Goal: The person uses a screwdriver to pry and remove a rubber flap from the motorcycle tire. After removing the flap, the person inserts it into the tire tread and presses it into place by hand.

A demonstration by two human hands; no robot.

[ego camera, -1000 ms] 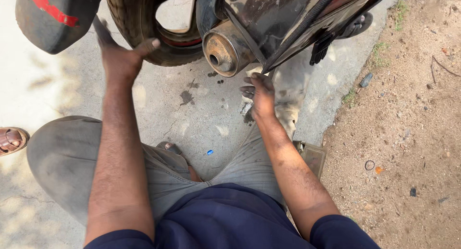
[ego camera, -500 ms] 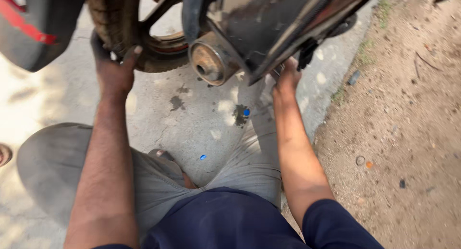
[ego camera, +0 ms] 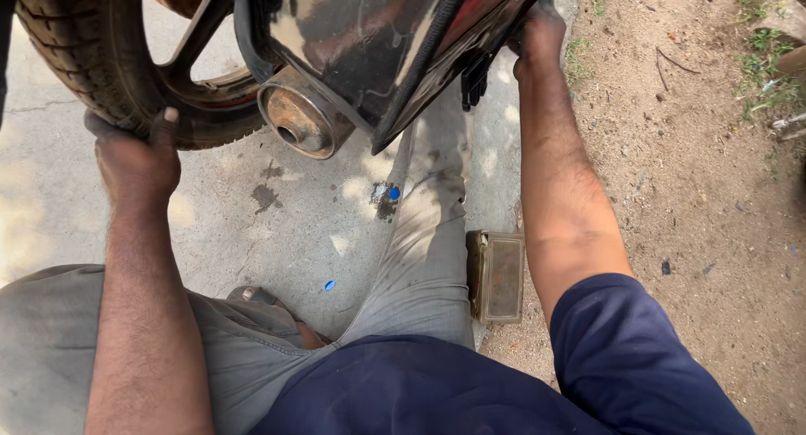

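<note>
A motorcycle's rear end fills the top of the head view: a black tyre (ego camera: 92,65) on a spoked wheel, a rusty round exhaust end (ego camera: 294,124) and a dark glossy body panel (ego camera: 378,40). My left hand (ego camera: 134,154) grips the tyre's lower edge, thumb up over the tread. My right hand (ego camera: 537,36) reaches up and holds the edge of the body panel at the right; its fingers are partly hidden behind it. I sit on the ground with grey trousers, one leg stretched under the bike.
A small greenish metal box (ego camera: 497,275) lies by my right elbow at the edge of the concrete. Bare dirt with stones and some grass (ego camera: 714,191) lies to the right. A blue scrap (ego camera: 329,285) and oil stains mark the concrete.
My left hand went from open near the tyre to gripping it. My right hand rose from the ground by the exhaust to the body panel. The view shifted closer.
</note>
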